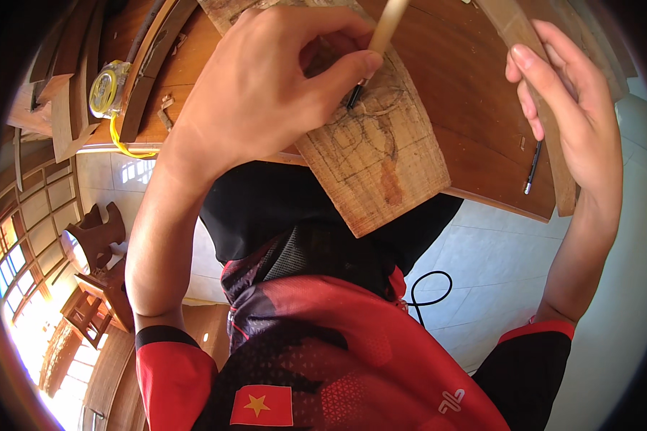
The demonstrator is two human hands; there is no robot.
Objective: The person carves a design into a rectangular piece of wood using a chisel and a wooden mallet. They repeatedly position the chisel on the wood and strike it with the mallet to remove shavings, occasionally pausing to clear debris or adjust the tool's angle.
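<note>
My left hand [259, 86] pinches a slim tool with a pale, round handle [389, 25] between thumb and fingers. Its dark, narrow tip points down at a thick wooden board [374, 172], and its exact kind is not clear. Pencil-like curved lines and a brown stain mark the board, whose near end juts over the table edge above my lap. On the right, my right hand [571, 100] is closed round a long, curved wooden strip [562, 176], thumb on the near side and fingertips showing past its left edge. A dark pencil [533, 169] lies beside that strip.
Beneath the board is a brown wooden table [474, 129]. At left, a tape measure [108, 90] with its yellow tape hanging out rests by curved wooden pieces [151, 72]. Wooden furniture [97, 302] stands on the tiled floor, and a black cord [431, 287] loops at my side.
</note>
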